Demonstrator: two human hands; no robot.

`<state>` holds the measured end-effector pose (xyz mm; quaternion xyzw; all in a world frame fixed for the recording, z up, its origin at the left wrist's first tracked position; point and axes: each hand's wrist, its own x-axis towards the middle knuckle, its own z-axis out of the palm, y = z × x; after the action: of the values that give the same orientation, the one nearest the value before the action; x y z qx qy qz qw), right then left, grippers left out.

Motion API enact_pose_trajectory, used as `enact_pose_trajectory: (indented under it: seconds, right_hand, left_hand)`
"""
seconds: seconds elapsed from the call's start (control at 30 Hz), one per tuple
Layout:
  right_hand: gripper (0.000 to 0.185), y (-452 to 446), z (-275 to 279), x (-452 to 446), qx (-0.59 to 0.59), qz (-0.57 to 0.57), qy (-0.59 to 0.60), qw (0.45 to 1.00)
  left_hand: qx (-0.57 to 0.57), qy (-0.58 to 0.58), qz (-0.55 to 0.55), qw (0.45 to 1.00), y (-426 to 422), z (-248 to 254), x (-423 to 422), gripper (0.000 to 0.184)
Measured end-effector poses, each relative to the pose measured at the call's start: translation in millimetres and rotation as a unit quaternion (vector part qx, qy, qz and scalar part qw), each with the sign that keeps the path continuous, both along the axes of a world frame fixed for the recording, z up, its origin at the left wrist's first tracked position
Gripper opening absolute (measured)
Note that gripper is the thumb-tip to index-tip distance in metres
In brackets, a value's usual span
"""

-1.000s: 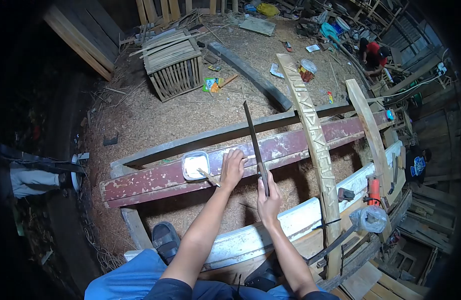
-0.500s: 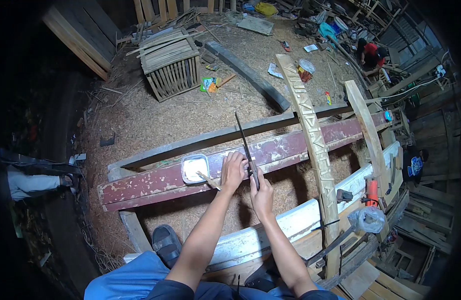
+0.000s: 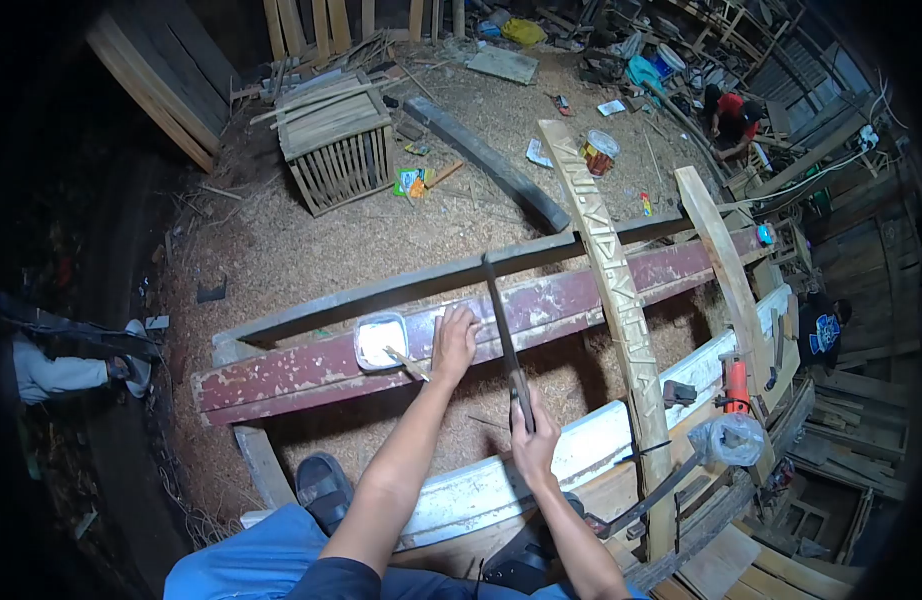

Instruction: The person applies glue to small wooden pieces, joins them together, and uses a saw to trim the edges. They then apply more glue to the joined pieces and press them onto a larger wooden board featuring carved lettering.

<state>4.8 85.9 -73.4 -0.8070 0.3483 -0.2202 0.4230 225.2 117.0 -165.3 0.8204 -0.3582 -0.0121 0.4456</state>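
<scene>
My right hand [image 3: 534, 440] is closed around the handle of what looks like a hand saw [image 3: 503, 325]. Its long, narrow dark blade points away from me across the worn maroon beam [image 3: 281, 383]. On that beam, just left of the blade, my left hand [image 3: 455, 345] rests with its fingers bent and close together. Whatever lies under those fingers is hidden. A square plastic tub [image 3: 380, 340] of white paste stands left of my left hand, with a thin wooden stick [image 3: 409, 363] leaning out toward my wrist.
A carved plank [image 3: 613, 270] and a plain curved plank [image 3: 719, 245] lie across the beams at right. Near them sits a red power tool [image 3: 737, 388]. A slatted wooden crate [image 3: 339, 150] stands beyond on wood shavings. A person in red [image 3: 738, 120] crouches far right.
My right hand has drawn the saw back toward me and slightly right. My left hand has shifted a little left and the gap between the hands is wider.
</scene>
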Motion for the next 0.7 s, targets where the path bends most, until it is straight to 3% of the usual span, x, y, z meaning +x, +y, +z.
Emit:
enact_pose_trajectory:
  seconds: [0.03, 0.07, 0.17, 0.47, 0.7]
  right_hand:
    - [0.040, -1.4, 18.6, 10.9, -0.022, -0.014, -0.010, 1.000]
    - [0.041, -2.9, 39.8, 23.8, 0.069, -0.037, 0.027, 0.997]
    - [0.043, -12.0, 14.3, 43.0, -0.022, -0.022, 0.004, 1.000]
    - [0.042, -29.9, -34.1, 74.0, -0.123, 0.014, 0.052, 0.991]
    - [0.041, -19.4, -31.1, 75.0, -0.109, 0.012, 0.057, 0.992]
  left_hand:
    - [-0.001, -0.003, 0.000, 1.000, 0.0, -0.3, -1.9, 0.009]
    - [-0.016, -0.010, 0.001, 1.000, 0.0, 0.8, -3.5, 0.009]
    - [-0.022, -0.004, -0.008, 1.000, 1.6, 2.9, -3.6, 0.008]
    - [0.010, -0.005, -0.005, 1.000, 1.3, 4.8, -5.0, 0.008]
    - [0.007, -0.006, -0.001, 1.000, 0.7, 5.2, -5.2, 0.008]
